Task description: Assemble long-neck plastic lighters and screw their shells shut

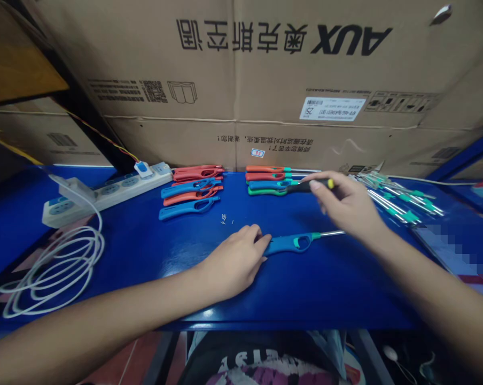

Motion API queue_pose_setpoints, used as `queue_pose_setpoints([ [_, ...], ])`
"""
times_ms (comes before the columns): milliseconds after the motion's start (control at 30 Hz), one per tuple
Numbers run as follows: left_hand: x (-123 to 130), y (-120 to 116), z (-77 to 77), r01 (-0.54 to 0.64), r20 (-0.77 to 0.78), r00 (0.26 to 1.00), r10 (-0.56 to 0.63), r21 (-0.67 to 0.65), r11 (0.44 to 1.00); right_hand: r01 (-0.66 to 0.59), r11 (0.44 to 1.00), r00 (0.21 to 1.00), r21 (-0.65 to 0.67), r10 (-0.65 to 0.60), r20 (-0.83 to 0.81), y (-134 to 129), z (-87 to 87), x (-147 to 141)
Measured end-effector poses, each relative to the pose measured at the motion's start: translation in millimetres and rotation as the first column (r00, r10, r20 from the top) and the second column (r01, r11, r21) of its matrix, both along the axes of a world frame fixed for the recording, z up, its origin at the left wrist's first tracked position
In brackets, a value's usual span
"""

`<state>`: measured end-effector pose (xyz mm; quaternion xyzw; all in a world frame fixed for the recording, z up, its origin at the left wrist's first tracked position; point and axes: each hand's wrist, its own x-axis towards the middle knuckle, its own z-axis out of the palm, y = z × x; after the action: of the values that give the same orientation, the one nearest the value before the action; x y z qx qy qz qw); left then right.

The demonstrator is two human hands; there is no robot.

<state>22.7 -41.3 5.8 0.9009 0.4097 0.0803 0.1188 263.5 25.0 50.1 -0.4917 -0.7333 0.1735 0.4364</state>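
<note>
At a blue worktable (313, 299), a person's left hand (236, 262) pinches the handle end of a blue lighter (283, 245) lying near the middle, its metal rod pointing right, while the right hand (348, 199) grips a dark screwdriver (305, 186) with a yellow end, held farther off beside a row of lighters (267, 177). The screwdriver's tip is hard to make out. Tiny loose screws (224, 218) lie just beyond the left hand, where a sweep of the knuckles could scatter them. The right forearm passes close to the rod's end and might knock the lighter askew, held as it is at one end only. A careless swing of the screwdriver could also disturb the far row, or the jumbled rods (397, 198) at right.
</note>
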Motion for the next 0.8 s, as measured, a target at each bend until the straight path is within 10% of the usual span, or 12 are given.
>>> queue_pose_setpoints([
  [267, 6, -9, -7.7, 0.041, 0.053, 0.998, -0.044, 0.049, 0.998, -0.318, 0.922, 0.947, -0.220, 0.322, -0.018, -10, -27.3, -43],
  [433, 3, -1, -16.8, 0.087, 0.227, 0.971, -0.082, -0.013, 0.996, -0.270, 0.937, 0.931, -0.223, 0.194, -0.311, -7, -21.7, -39],
  [600, 3, 9, -28.8, 0.143, 0.381, 0.917, -0.120, -0.034, 0.989, -0.253, 0.947, 0.647, -0.199, 0.013, -0.763, -2, -15.6, -31],
  [800, 3, 13, -28.6, 0.168, 0.500, 0.860, -0.105, -0.083, 0.982, -0.323, 0.904, 0.566, -0.282, -0.054, -0.822, 6, -25.1, -21],
])
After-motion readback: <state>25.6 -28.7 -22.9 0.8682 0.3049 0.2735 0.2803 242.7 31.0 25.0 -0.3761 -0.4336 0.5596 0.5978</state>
